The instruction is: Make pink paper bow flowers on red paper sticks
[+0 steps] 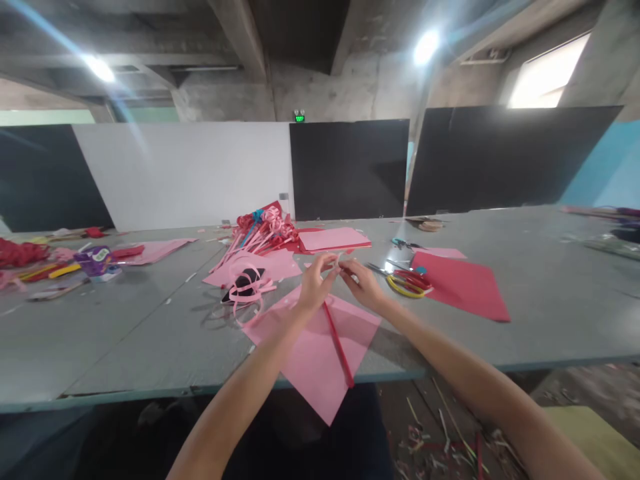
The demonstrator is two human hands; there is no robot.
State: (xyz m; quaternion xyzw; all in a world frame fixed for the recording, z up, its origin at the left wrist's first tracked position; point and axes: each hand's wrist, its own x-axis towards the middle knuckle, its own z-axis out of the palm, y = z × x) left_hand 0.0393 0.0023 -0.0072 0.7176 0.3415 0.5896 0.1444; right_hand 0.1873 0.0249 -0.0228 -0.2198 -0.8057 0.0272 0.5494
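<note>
Both hands meet above a pink paper sheet [305, 340] that lies cornerwise over the table's front edge. My left hand [318, 279] has its fingers pinched together, and my right hand [357, 279] is closed just beside it. Between their fingertips is something small and pale, too small to make out. A red stick [338, 343] lies on the pink sheet, its upper end below the hands. Left of my left hand, curled pink ribbon [247, 293] lies around a black object.
Yellow-handled scissors [406, 285] and red paper [465, 283] lie to the right. Behind the hands are a heap of ribbon-topped sticks [265, 230] and stacked pink paper [335, 239]. A purple packet [96, 261] stands at the left on the grey table [150, 347].
</note>
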